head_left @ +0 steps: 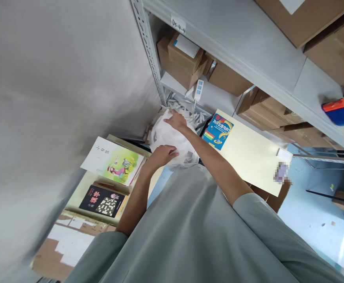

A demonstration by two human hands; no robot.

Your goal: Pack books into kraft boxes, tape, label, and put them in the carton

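A white plastic bag (172, 135), crumpled and bulging, sits in front of me between two tables. My left hand (162, 154) rests on its near side with the fingers curled against the plastic. On the bag's far top lies my right hand (176, 120), its fingers bent over the plastic. What is inside the bag is hidden.
A pale table (248, 157) at the right carries a blue book (218, 131) and a small white card (284, 155). To the left lie a white picture book (113, 160) and a black book (102, 201). Metal shelving (228, 51) with cardboard boxes (182, 59) and a power strip (199, 89) stands behind. A grey wall fills the left.
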